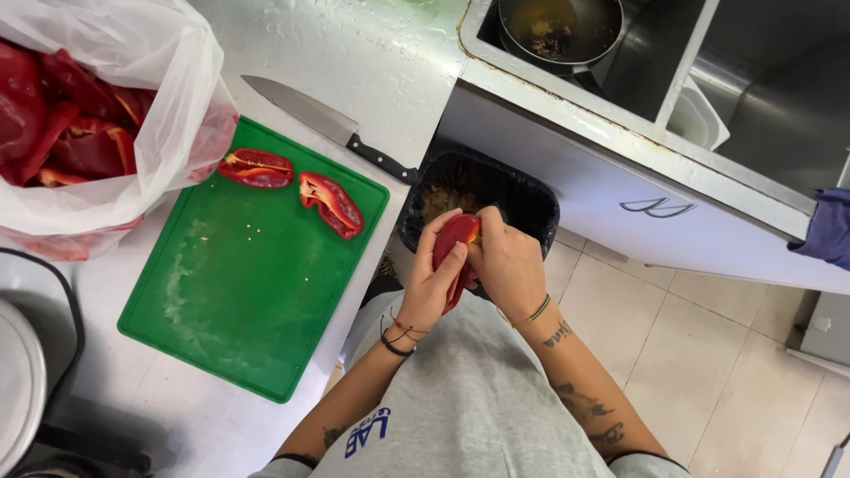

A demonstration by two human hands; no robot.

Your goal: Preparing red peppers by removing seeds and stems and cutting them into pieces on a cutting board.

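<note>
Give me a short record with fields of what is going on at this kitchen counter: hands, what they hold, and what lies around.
left hand: grips a red pepper piece
right hand: on the same pepper piece, fingers at its upper end
below the hands: black bin
cutting board: green, on the steel counter
on the board: two pepper halves, cut side up
knife: lies on the counter beside the board, black handle
plastic bag: holds more red peppers
pan: in the sink, dirty

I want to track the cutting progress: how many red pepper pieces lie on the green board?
2: one near the bag, one beside it. More may be hidden in the bag.
</note>
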